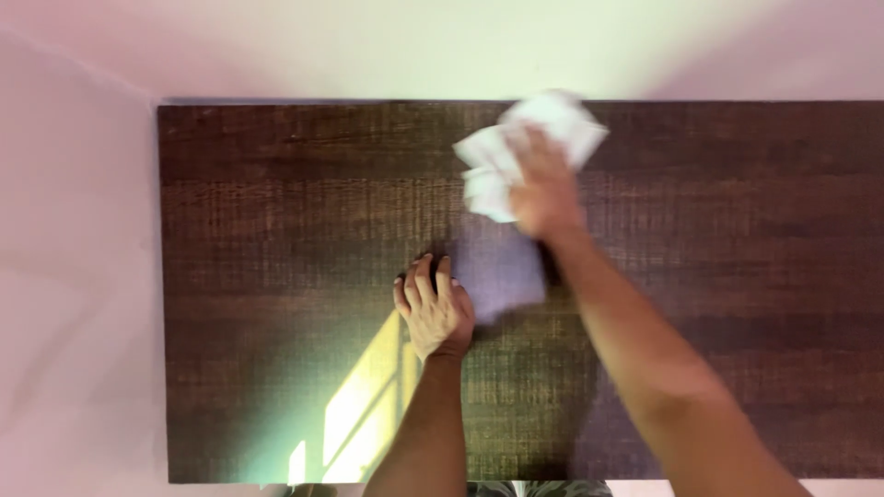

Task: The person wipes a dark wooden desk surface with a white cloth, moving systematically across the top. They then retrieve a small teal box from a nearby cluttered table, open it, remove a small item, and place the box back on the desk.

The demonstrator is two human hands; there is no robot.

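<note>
While the left hand (436,308) lies flat (grip apart), the right hand (545,189) clamps a white cloth (516,147).

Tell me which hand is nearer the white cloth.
Right. The right hand grips the crumpled white cloth against the far part of the dark wooden tabletop; the left hand rests flat on the wood, nearer the person, apart from it.

Crumpled white cloth (516,152), motion-blurred, bunched under right hand (545,189), spilling past fingers, pressed against dark wood tabletop (276,230).
</note>
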